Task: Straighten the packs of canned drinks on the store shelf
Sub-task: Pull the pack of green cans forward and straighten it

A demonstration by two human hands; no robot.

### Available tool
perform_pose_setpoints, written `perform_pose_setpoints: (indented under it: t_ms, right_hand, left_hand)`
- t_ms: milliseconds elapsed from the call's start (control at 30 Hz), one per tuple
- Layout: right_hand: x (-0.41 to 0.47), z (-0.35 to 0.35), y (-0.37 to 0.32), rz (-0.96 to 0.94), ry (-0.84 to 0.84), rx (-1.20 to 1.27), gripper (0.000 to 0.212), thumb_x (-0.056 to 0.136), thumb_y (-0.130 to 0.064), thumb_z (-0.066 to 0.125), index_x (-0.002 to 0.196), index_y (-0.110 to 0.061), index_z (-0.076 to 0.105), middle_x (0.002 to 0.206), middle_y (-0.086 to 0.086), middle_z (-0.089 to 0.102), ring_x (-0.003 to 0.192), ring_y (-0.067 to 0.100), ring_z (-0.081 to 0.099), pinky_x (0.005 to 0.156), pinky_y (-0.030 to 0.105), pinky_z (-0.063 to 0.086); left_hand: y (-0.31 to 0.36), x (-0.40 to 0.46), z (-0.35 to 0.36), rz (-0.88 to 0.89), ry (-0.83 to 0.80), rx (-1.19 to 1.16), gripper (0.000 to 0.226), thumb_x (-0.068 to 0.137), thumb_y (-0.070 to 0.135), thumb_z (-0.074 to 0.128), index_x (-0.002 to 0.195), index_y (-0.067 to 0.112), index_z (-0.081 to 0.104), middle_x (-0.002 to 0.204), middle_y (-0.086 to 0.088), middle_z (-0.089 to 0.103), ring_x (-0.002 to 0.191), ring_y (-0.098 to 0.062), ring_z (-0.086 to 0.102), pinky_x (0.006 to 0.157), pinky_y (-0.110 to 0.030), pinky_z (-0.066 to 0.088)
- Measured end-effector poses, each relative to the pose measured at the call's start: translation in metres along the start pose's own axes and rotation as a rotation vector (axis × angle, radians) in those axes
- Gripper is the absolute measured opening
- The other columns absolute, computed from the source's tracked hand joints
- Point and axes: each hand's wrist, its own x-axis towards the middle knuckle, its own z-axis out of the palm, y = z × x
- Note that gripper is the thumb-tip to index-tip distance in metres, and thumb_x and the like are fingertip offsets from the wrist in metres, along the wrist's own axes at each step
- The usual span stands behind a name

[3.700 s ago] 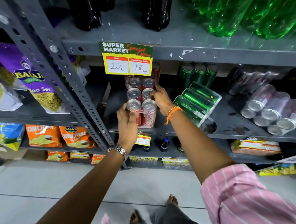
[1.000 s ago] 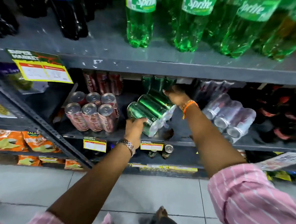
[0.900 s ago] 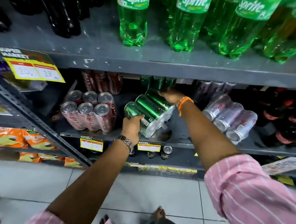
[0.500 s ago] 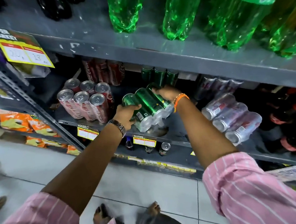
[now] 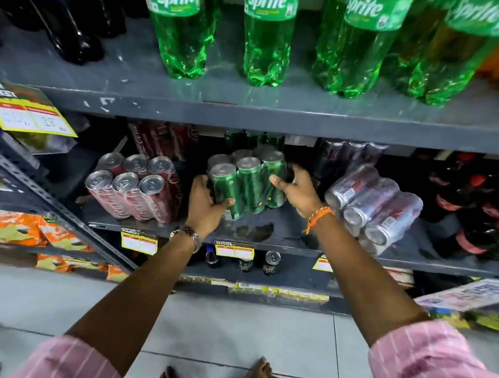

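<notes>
A shrink-wrapped pack of green cans [image 5: 247,180] stands upright on the grey middle shelf [image 5: 283,237], tops towards me. My left hand [image 5: 205,205] grips its lower left side and my right hand [image 5: 296,189] grips its right side. To the left a pack of red cans [image 5: 132,187] stands upright, leaning slightly. To the right a pack of silver cans [image 5: 372,201] lies on its side, skewed. More red, green and silver cans stand in the dark at the back of the shelf.
Large green Sprite bottles [image 5: 265,36] and dark cola bottles [image 5: 69,20] stand on the shelf above. Dark bottles with red caps [image 5: 478,206] fill the shelf's right end. A slanted metal upright [image 5: 39,201] and snack bags [image 5: 23,229] are at left. Price tags [image 5: 233,250] hang on shelf edges.
The green pack, lying tilted on its side before, has been turned upright between both hands. My right hand has shifted from its far end to its right side.
</notes>
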Motion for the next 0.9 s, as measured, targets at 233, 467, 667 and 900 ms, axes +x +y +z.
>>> perform_pose_setpoints:
  t_ms: [233,467,667,900]
  right_hand:
    - [-0.033,-0.007,0.033,0.031,-0.006,0.052,0.041,0.086,-0.003,0.072,0.122,-0.009,0.054,0.11,-0.002,0.069,0.108,0.016,0.063,0.098,0.032,0.053]
    - [-0.062,0.021,0.012,0.117,0.382,0.205,0.062,0.09,-0.017,0.07,0.145,-0.011,0.042,0.147,0.007,0.051,0.135,0.018,0.049,0.117,0.033,0.037]
    - [-0.078,0.087,-0.018,0.149,0.584,0.293,0.065,0.1,-0.022,0.052,0.157,-0.008,0.023,0.165,0.009,0.024,0.154,0.026,0.024,0.127,0.043,0.022]
    - [-0.055,0.078,-0.015,0.155,0.486,0.244,0.061,0.104,-0.024,0.044,0.158,-0.008,0.021,0.167,0.008,0.022,0.156,0.023,0.02,0.128,0.033,0.013]
  left_hand:
    - [-0.033,-0.023,0.008,0.103,-0.022,0.133,0.071,0.065,0.011,0.087,0.119,0.025,0.044,0.124,-0.009,0.061,0.112,-0.027,0.066,0.093,-0.048,0.057]
    - [-0.011,-0.016,-0.002,0.096,0.142,-0.045,0.073,0.065,0.057,0.076,0.115,0.022,0.037,0.121,0.0,0.04,0.113,-0.013,0.046,0.103,-0.011,0.036]
    - [0.024,0.036,0.003,-0.033,-0.068,-0.167,0.045,0.1,0.038,0.05,0.135,0.01,0.055,0.136,-0.004,0.058,0.124,-0.013,0.052,0.108,-0.028,0.038]
    - [0.02,0.01,0.007,0.009,-0.094,0.035,0.048,0.102,0.047,0.036,0.131,0.016,0.058,0.13,0.0,0.061,0.121,-0.016,0.056,0.108,-0.034,0.042]
